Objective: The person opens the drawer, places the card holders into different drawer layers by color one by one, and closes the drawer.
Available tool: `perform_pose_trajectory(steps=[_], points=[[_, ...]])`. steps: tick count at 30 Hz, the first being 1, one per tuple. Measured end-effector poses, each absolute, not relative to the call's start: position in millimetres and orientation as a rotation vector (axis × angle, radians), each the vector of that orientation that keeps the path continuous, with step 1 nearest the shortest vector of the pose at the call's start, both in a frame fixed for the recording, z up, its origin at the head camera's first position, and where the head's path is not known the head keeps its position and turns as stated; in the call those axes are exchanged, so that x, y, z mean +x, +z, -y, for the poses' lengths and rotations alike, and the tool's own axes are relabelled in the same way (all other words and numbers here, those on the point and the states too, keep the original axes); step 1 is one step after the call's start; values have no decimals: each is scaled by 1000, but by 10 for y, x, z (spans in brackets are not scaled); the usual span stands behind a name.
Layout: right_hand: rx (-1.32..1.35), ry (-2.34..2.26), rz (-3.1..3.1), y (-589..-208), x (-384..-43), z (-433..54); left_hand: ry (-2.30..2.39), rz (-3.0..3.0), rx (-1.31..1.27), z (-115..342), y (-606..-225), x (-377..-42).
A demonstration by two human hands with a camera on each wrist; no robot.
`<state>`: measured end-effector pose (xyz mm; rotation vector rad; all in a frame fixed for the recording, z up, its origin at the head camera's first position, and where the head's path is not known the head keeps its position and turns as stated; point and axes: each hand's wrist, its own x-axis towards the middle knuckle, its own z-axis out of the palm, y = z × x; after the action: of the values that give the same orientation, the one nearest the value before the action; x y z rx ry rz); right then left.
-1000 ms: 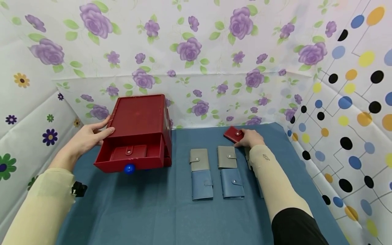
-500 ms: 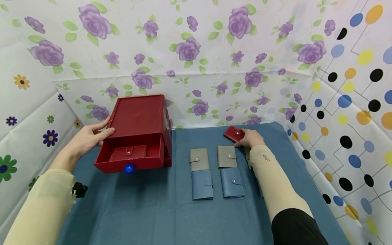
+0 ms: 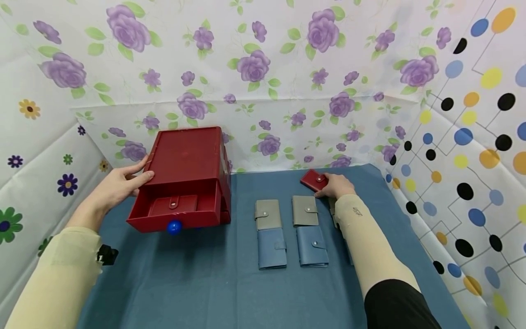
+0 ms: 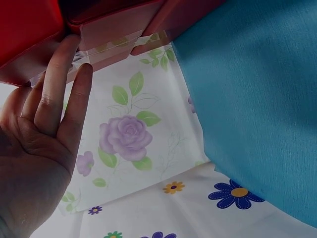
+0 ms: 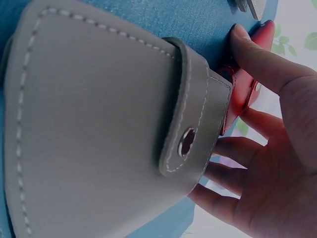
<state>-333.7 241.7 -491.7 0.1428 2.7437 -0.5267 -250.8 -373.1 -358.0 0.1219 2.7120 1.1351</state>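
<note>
In the head view my left hand (image 3: 117, 187) rests against the left side of a red drawer box (image 3: 186, 153), thumb at its top front edge. The left wrist view shows that hand's fingers (image 4: 52, 91) extended along the box's side. The pulled-out upper drawer (image 3: 172, 221), with a blue round knob (image 3: 174, 227), holds a red snap wallet (image 3: 173, 205). At the back right, my right hand (image 3: 338, 186) pinches another red snap wallet (image 3: 313, 179) between thumb and fingers. A grey snap wallet (image 5: 99, 114) fills the right wrist view's foreground.
Two grey wallets (image 3: 268, 214) and two blue wallets (image 3: 272, 249) lie in pairs on the blue cloth (image 3: 197, 283). Further wallets are partly hidden under my right forearm. Flowered sheeting (image 3: 230, 55) walls the back; dotted sheeting (image 3: 464, 192) stands at the right.
</note>
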Motion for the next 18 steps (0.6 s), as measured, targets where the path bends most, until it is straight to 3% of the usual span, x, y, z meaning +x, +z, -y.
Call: perform_pose_trajectory(steps=[18], points=[[150,-536,-2743,-4942,-3300,-2425,1133,-2716,126,3732,-3577,-2509]])
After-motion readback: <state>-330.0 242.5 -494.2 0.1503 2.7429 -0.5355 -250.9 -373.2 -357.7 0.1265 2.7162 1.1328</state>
